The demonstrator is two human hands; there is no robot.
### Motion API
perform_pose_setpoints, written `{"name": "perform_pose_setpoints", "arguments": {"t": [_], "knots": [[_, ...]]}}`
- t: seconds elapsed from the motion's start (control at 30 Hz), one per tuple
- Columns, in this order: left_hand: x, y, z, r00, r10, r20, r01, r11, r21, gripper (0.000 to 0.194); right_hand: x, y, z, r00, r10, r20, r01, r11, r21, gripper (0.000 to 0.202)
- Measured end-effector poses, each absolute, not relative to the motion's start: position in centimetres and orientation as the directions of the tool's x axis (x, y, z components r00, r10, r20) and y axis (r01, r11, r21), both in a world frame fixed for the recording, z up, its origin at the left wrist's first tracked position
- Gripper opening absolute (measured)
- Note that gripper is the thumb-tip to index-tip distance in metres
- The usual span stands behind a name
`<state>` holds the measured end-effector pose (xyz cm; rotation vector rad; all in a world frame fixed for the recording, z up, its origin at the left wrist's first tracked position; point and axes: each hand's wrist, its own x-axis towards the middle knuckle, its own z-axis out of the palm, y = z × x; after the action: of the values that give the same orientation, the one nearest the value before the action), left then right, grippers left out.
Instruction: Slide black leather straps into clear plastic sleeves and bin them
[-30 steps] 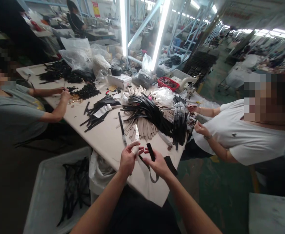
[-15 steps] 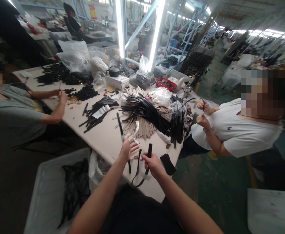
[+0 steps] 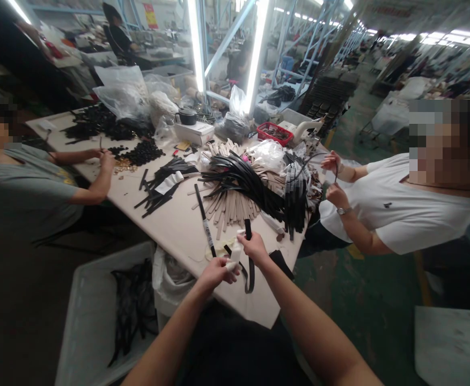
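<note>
Near the table's front corner, my right hand (image 3: 254,247) is closed on a black strap (image 3: 249,279), which loops down below the fingers. A white strip (image 3: 236,252) runs between my two hands, and the fingers of my left hand (image 3: 219,272) are closed on its lower end. Another black strap (image 3: 205,220) with a pale label lies flat on the table just beyond my left hand. A black piece (image 3: 281,264) lies to the right of my right hand. Behind my hands spreads a heap of black straps (image 3: 247,182) over beige strips (image 3: 229,206).
A person's hands (image 3: 333,177) work at the table's right edge, and another person's hands (image 3: 105,160) at the left. A white bin (image 3: 74,321) with black strips stands at the lower left. A red basket (image 3: 275,134) and plastic bags (image 3: 126,91) sit farther back.
My left hand was open and has closed on the white strip, moving lower and nearer. My right hand has risen slightly with the black strap. The view has shifted a little.
</note>
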<state>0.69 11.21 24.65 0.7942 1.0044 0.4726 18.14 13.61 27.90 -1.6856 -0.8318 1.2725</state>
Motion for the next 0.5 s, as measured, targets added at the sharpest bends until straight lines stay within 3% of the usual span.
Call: {"name": "perform_pose_setpoints", "arguments": {"t": [0.1, 0.2, 0.3, 0.5], "knots": [[1.9, 13.1, 24.5, 0.245, 0.773, -0.585, -0.288, 0.634, 0.718, 0.017, 17.3, 12.3, 28.2, 0.198, 0.871, -0.449, -0.082, -0.441, -0.894, 0.041], [3.5, 15.0, 24.6, 0.090, 0.785, -0.612, -0.542, 0.555, 0.631, 0.014, 15.8, 9.3, 28.2, 0.074, 0.908, -0.412, -0.050, -0.409, -0.911, 0.040], [4.8, 16.3, 25.2, 0.050, 0.780, -0.624, -0.625, 0.512, 0.590, 0.013, 14.4, 7.1, 27.9, 0.046, 0.911, -0.411, -0.017, -0.410, -0.912, 0.040], [6.0, 16.4, 27.1, 0.073, 0.778, -0.623, -0.628, 0.521, 0.578, 0.016, 13.9, 7.6, 27.1, 0.120, 0.903, -0.412, 0.003, -0.415, -0.910, 0.040]]}}
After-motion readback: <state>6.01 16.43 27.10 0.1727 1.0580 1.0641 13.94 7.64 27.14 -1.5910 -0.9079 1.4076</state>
